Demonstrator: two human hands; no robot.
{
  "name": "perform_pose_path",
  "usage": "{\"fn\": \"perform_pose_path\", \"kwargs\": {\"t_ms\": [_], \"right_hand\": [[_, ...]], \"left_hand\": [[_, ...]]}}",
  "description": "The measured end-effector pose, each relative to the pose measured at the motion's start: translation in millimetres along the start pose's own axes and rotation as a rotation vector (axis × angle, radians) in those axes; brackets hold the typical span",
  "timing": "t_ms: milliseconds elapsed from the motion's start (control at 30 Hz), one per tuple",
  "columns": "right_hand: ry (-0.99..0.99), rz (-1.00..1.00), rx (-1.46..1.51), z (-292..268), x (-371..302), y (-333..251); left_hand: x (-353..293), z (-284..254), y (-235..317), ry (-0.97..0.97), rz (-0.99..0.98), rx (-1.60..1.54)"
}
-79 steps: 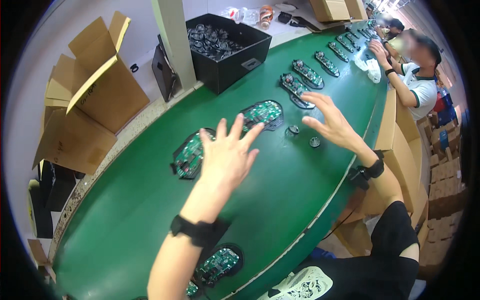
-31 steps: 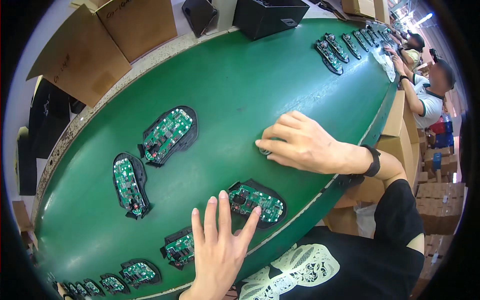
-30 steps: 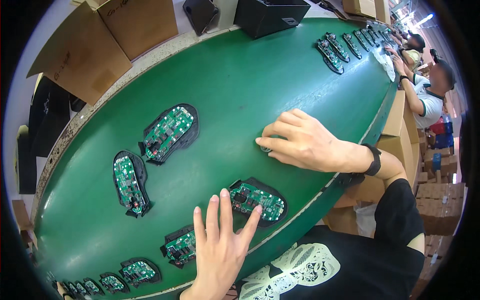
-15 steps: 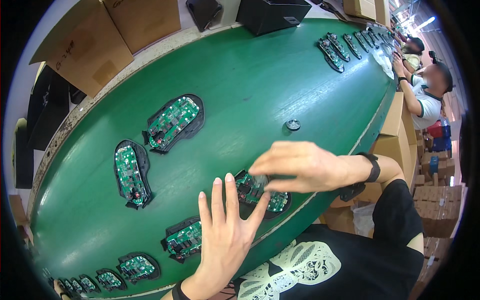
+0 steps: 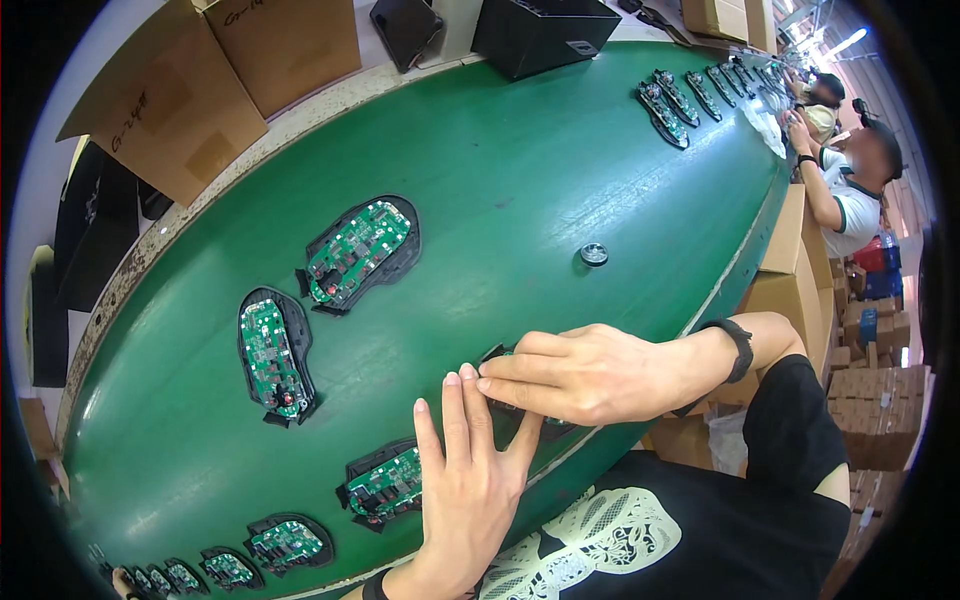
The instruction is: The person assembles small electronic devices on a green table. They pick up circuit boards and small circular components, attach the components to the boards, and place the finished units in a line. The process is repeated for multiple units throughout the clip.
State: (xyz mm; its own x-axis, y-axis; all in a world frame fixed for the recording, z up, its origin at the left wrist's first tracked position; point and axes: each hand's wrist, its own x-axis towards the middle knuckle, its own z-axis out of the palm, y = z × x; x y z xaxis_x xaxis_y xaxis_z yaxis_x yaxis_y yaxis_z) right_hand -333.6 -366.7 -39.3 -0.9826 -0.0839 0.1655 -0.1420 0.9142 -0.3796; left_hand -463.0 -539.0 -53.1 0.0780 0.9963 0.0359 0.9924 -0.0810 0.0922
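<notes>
My left hand [image 5: 472,490] lies with its fingers spread at the near edge of the green work surface. Stretched out side by side, the fingers of my right hand [image 5: 605,375] reach across a green circuit board in a black housing [image 5: 492,353]; their tips meet the left fingertips. Most of that board is covered by both hands, and whatever sits beneath the right palm is hidden, as is the right thumb. Left of my left hand, a second circuit board in a black housing [image 5: 385,484] is partly covered. A small round clear-topped disc [image 5: 593,254] rests beyond my right hand.
Two more housed boards, one upper [image 5: 362,250] and one lower [image 5: 272,355], lie at mid-left. Several others line the near left edge [image 5: 287,541] and far right [image 5: 662,112]. Cardboard boxes [image 5: 180,125] and a black box [image 5: 545,35] stand behind; co-workers [image 5: 850,195] sit at right.
My right hand has shifted left and down, laying its fingers over the board. The left hand stays spread. In the picture, the boards and disc sit slightly farther right and lower.
</notes>
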Motion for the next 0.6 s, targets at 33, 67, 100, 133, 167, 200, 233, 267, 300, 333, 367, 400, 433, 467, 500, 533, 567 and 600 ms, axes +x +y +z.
{"fn": "perform_pose_path", "kwargs": {"t_ms": [33, 67, 100, 133, 167, 200, 233, 267, 300, 333, 367, 400, 433, 467, 500, 533, 567, 600], "right_hand": [[0.014, 0.007, -0.016, -6, 2, -1], [0.029, 0.013, -0.032, -9, 3, -1], [0.043, 0.021, -0.042, -9, 1, -1], [0.056, 0.028, -0.051, -9, -1, 0], [0.070, 0.035, -0.060, -8, -2, 1], [0.073, 0.027, -0.070, -8, -3, 2], [0.075, 0.018, -0.080, -6, -4, 4], [0.077, 0.009, -0.089, -6, -4, 6], [0.068, 0.023, -0.088, -6, -5, 7], [0.060, 0.037, -0.086, -5, -5, 8], [0.051, 0.050, -0.085, -5, -5, 9], [0.042, 0.062, -0.068, -5, -4, 10], [0.032, 0.073, -0.051, -6, -2, 11], [0.022, 0.084, -0.033, -6, -1, 12], [0.043, 0.091, -0.056, -3, 0, 11], [0.065, 0.097, -0.078, 0, 0, 9], [0.086, 0.104, -0.101, 4, -1, 7], [0.096, 0.099, -0.121, 5, -1, 6]], "left_hand": [[1, -1, 0, -0.005, 0.003, 0.007], [1, -2, 1, -0.011, 0.002, 0.001], [2, -3, 1, -0.021, 0.000, -0.004], [3, -3, 0, -0.032, -0.002, -0.009], [3, -3, 0, -0.037, -0.006, -0.006], [5, -3, 0, -0.034, -0.002, -0.007], [7, -4, 0, -0.032, 0.001, -0.008], [10, -4, 0, -0.033, 0.006, -0.008], [12, -4, 0, -0.038, 0.005, -0.006], [14, -4, 0, -0.042, 0.004, -0.004], [16, -4, 0, -0.038, 0.003, -0.010], [18, -4, 0, -0.035, 0.001, -0.016], [19, -3, 0, -0.031, 0.000, -0.022], [21, -3, 0, -0.038, -0.001, -0.020], [22, -3, 0, -0.045, -0.002, -0.018], [23, -2, -1, -0.051, -0.004, -0.015], [24, -1, -1, -0.044, -0.003, -0.008], [24, 1, -2, -0.036, -0.001, 0.000]]}}
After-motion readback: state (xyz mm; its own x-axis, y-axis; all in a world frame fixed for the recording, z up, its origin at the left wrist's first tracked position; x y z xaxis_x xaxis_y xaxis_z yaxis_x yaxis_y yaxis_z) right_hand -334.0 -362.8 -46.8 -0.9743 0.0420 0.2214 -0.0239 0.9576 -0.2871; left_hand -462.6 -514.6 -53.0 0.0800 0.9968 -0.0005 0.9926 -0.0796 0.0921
